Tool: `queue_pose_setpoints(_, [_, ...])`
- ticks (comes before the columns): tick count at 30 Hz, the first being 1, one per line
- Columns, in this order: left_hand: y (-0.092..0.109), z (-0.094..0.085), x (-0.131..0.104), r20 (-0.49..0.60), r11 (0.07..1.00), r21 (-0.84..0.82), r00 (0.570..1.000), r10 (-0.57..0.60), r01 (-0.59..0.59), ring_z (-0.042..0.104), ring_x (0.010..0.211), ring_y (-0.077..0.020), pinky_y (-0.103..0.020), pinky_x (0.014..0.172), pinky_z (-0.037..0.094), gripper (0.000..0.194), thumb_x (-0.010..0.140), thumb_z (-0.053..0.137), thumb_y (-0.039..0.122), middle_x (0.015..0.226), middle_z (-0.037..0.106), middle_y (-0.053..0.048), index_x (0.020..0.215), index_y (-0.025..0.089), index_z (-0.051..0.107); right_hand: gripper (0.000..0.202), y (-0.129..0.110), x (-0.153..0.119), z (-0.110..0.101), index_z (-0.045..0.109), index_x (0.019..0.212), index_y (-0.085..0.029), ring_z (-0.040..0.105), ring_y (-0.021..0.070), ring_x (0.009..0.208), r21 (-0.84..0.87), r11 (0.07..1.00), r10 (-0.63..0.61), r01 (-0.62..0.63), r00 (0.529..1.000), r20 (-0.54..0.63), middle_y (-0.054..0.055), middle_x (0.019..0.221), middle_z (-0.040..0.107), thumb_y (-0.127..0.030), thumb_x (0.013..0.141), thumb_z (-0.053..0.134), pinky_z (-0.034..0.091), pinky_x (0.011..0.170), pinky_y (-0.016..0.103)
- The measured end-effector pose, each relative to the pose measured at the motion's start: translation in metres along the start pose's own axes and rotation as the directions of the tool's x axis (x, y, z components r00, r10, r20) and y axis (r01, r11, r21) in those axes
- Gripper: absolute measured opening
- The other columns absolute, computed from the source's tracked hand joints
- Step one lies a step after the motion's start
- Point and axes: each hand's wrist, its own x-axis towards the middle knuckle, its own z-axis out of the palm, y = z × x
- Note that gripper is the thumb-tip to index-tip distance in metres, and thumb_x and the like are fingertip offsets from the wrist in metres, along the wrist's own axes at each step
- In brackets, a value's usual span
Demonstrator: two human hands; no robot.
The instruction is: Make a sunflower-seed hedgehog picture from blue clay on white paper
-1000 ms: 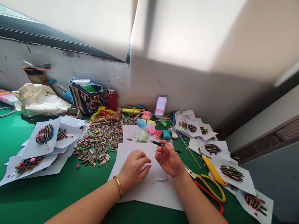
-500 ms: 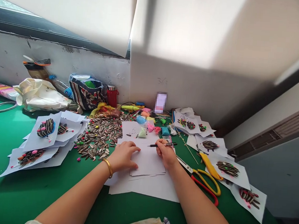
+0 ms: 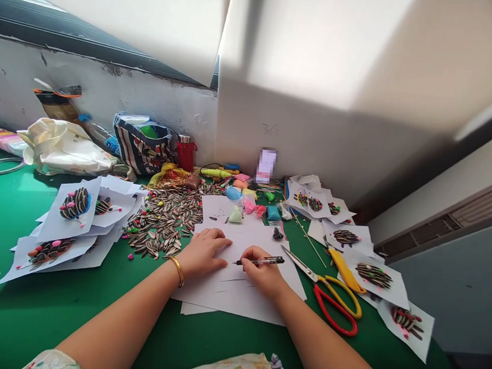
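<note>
White paper sheets (image 3: 237, 305) lie stacked in front of me, with short dark lines or edges showing between my hands. My left hand (image 3: 204, 253), a gold bangle at its wrist, rests flat on the paper with thumb and fingers apart. A black pen (image 3: 268, 261) is pinched in my right hand (image 3: 260, 272), its tip low over the sheet near my left thumb. Scissors (image 3: 319, 279) with yellow and red handles lie beside my right forearm. Left of the paper spreads a heap of striped sunflower seeds (image 3: 165, 218).
Cards with seed figures stand piled at left (image 3: 76, 206), and more cards (image 3: 374, 275) line the right side. Behind the paper lie colored clay packets (image 3: 273, 213) and a black lump (image 3: 277, 234). A red flask (image 3: 185, 153), striped bag (image 3: 145, 149) and phone (image 3: 266, 166) stand along the wall.
My right hand has moved toward me and left with the pen, uncovering the black lump. My left hand stays on the paper. The view has shifted slightly.
</note>
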Motion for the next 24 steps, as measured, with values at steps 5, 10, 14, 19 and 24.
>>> queue_pose_setpoints(5, [-0.002, 0.004, -0.001, -0.023, 1.0, -0.014, 1.0, 0.009, -0.01, 0.049, 0.118, -0.0289, -0.043, 0.098, 0.038, 0.049, 0.076, 0.07, 0.036, 0.124, 0.056, -0.006, 0.124, 0.033, 0.061, 0.01, 0.002, 0.001, 0.011, 0.058, 0.073, -0.021, 0.053, 0.0142, 0.066, -0.148, 0.987, -0.068, 0.061, 0.997, -0.041, -0.002, 0.07, 0.059, -0.024, 0.082, 0.053, 0.039, 0.06, 0.026])
queue_pose_setpoints(10, [-0.003, 0.005, 0.001, -0.023, 1.0, -0.024, 1.0, 0.006, -0.006, 0.049, 0.119, -0.0294, -0.043, 0.099, 0.038, 0.049, 0.075, 0.07, 0.036, 0.124, 0.056, -0.006, 0.124, 0.032, 0.062, 0.01, 0.003, 0.0, 0.014, 0.061, 0.076, -0.021, 0.055, 0.0146, 0.069, -0.242, 0.965, -0.103, 0.1, 0.995, 0.001, -0.002, 0.073, 0.063, -0.022, 0.082, 0.053, 0.04, 0.063, 0.026])
queue_pose_setpoints(14, [-0.004, 0.005, 0.001, -0.032, 0.999, -0.034, 0.999, 0.012, -0.013, 0.05, 0.117, -0.0277, -0.041, 0.101, 0.037, 0.045, 0.078, 0.066, 0.031, 0.124, 0.056, -0.006, 0.123, 0.032, 0.063, 0.01, 0.003, 0.0, 0.014, 0.061, 0.076, -0.021, 0.057, 0.015, 0.071, -0.268, 0.959, -0.087, 0.09, 0.996, 0.022, -0.001, 0.075, 0.065, -0.021, 0.082, 0.053, 0.041, 0.065, 0.026])
queue_pose_setpoints(19, [-0.003, 0.003, 0.001, -0.029, 0.999, -0.043, 1.0, 0.004, -0.006, 0.05, 0.117, -0.0279, -0.04, 0.101, 0.038, 0.045, 0.078, 0.066, 0.029, 0.124, 0.056, -0.006, 0.123, 0.031, 0.063, 0.01, 0.002, 0.001, 0.014, 0.062, 0.076, -0.022, 0.057, 0.0157, 0.071, -0.269, 0.959, -0.08, 0.086, 0.996, 0.033, -0.001, 0.075, 0.065, -0.022, 0.082, 0.053, 0.042, 0.065, 0.027])
queue_pose_setpoints(24, [-0.002, 0.002, 0.002, -0.02, 0.999, -0.048, 1.0, -0.005, 0.004, 0.051, 0.116, -0.0272, -0.04, 0.103, 0.037, 0.044, 0.078, 0.065, 0.03, 0.123, 0.056, -0.006, 0.123, 0.031, 0.064, 0.01, 0.001, 0.001, 0.014, 0.062, 0.077, -0.023, 0.057, 0.016, 0.071, -0.264, 0.96, -0.091, 0.098, 0.995, 0.041, -0.001, 0.075, 0.065, -0.022, 0.082, 0.054, 0.041, 0.064, 0.027])
